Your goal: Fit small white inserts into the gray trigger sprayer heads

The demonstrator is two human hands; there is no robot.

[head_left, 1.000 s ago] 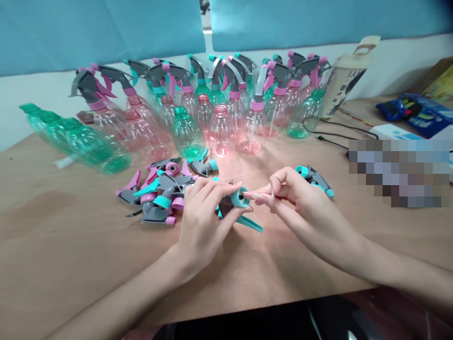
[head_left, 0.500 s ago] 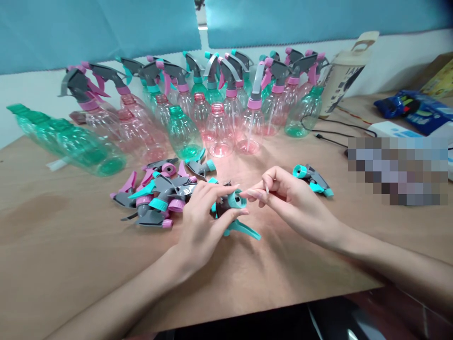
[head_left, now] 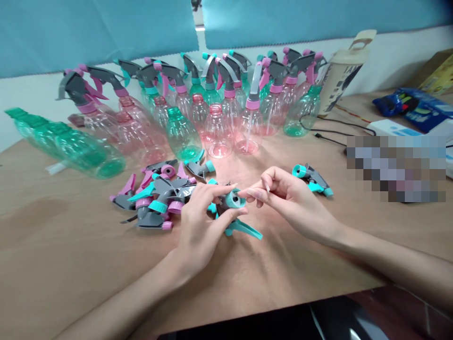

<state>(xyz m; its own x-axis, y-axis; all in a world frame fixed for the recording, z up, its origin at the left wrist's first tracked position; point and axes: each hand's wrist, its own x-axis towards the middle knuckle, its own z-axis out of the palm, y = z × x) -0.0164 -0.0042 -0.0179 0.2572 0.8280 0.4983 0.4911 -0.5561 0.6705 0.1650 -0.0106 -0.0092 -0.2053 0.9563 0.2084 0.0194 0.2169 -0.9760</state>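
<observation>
Between the thumb and fingers of my left hand (head_left: 203,217) is a grey and turquoise spray trigger head (head_left: 235,199), its round collar turned toward me and its trigger lever pointing down to the right. My right hand (head_left: 283,198) is pinched, fingertips right beside the collar's opening. Whatever those fingertips hold, if anything, is too small or hidden to make out. Left of my left hand lies a pile of loose trigger heads (head_left: 161,205) in grey, pink and turquoise. Another turquoise and grey trigger head (head_left: 313,181) rests beyond my right hand.
Behind stand pink and green spray bottles, some topped with triggers, some open-necked like the green bottle (head_left: 182,137). Several green bottles (head_left: 67,144) form a row at left. A tall cup (head_left: 341,78), black cable (head_left: 331,139) and blue packet (head_left: 417,108) are at right.
Both hands keep nearly the same pose at the collar. The trigger head has tilted slightly, and the whole view has shifted a little.
</observation>
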